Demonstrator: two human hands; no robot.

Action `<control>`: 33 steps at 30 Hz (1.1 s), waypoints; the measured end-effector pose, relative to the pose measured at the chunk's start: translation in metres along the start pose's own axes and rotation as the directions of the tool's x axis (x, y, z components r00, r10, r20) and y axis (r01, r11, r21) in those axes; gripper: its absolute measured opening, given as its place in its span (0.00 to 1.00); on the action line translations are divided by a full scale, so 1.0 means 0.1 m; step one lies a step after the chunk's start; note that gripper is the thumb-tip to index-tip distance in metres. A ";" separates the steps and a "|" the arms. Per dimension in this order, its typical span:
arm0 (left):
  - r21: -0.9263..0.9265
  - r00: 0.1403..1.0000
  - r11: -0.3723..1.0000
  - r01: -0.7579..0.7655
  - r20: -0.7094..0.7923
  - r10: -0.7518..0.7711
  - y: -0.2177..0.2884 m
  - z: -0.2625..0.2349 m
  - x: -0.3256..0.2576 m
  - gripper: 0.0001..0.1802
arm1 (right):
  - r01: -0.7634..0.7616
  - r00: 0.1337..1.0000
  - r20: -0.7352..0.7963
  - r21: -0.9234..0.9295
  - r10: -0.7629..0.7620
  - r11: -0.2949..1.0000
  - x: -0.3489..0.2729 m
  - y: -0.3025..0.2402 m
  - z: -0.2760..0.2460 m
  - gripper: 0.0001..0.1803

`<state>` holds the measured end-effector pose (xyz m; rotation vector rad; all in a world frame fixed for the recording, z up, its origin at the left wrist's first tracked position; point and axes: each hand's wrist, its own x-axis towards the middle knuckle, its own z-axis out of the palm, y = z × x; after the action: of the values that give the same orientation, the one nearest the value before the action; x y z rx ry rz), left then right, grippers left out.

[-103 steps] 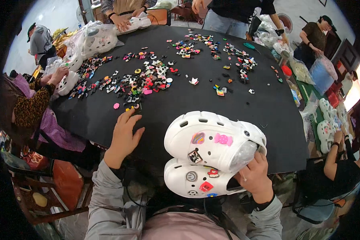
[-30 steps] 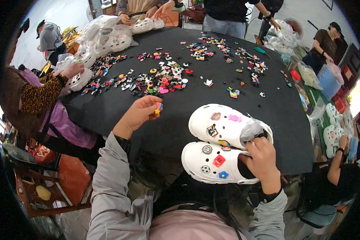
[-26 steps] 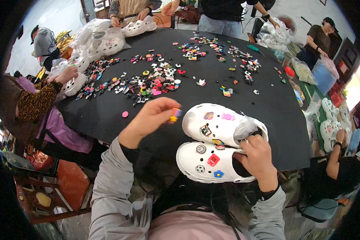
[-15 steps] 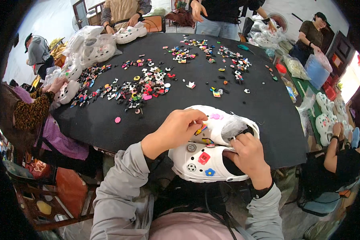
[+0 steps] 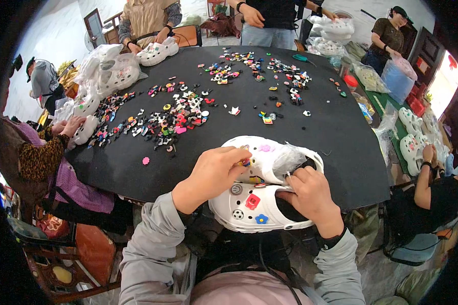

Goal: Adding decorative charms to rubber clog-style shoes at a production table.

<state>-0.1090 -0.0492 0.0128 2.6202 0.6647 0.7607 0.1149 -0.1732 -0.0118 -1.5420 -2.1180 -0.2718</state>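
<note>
Two white clogs lie side by side at the table's near edge in front of me. The near clog carries a red charm, a soccer ball charm, a blue flower charm and a round grey one. A pink charm sits on the far clog, with crumpled clear plastic in its opening. Against that clog's upper, my left hand pinches a small colourful shoe charm, partly hidden by fingers. My right hand grips the clogs at their openings, fingertips partly out of sight.
Several loose charms are heaped across the black table. Bagged white clogs stand at the far left. Co-workers are around the table, one handling a clog at left. A green table with bags and clogs is on the right.
The view has shifted slightly. My left fingers have closed in over the charm, which now shows less against the far clog. My right hand keeps its grip.
</note>
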 end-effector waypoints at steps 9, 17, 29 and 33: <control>-0.226 0.996 0.974 0.020 -0.079 -0.039 -0.10 0.07 0.10 0.16 | 0.016 1.000 -0.005 -0.031 -0.016 0.999 -0.01 -0.01 0.00 0.18; -0.118 0.990 0.988 -0.097 -0.115 0.083 -0.08 0.07 0.14 0.16 | 0.014 1.000 0.000 -0.018 -0.014 1.000 0.00 0.00 0.00 0.18; 0.107 0.956 0.952 -0.288 0.098 0.278 -0.03 0.01 0.35 0.23 | 0.098 0.995 0.032 -0.005 -0.098 0.995 0.03 0.04 -0.01 0.16; 0.097 0.962 0.961 -0.260 0.108 0.249 -0.02 0.04 0.42 0.25 | 0.121 0.991 0.057 0.013 -0.122 0.993 0.04 0.07 0.00 0.17</control>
<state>-0.0759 -0.0269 0.0264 2.8607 0.3549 0.6803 0.1206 -0.1674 -0.0102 -1.4340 -2.2593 -0.2614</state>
